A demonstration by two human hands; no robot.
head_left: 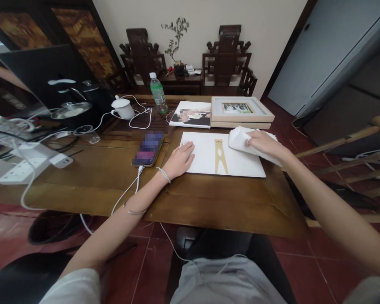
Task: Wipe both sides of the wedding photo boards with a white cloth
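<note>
A flat white board (202,164) lies on the wooden table, with a tan, long-legged, cat-headed figure (218,145) at its middle; I cannot tell whether this is printed or a separate piece. My left hand (180,160) rests on the board's left edge, palm down with fingers stretched out, holding nothing. At the upper right of the board, my right hand (261,141) is closed on a crumpled white cloth (237,138), which touches the board and covers its corner.
Behind the board are a photo print (190,118) and stacked picture frames (266,112). A phone (150,147) on a cable (138,179) lies left, near a green-labelled bottle (158,95), a lidded white cup (123,107), a clear plastic cup (88,134), a pot (72,114) and a power strip (27,166).
</note>
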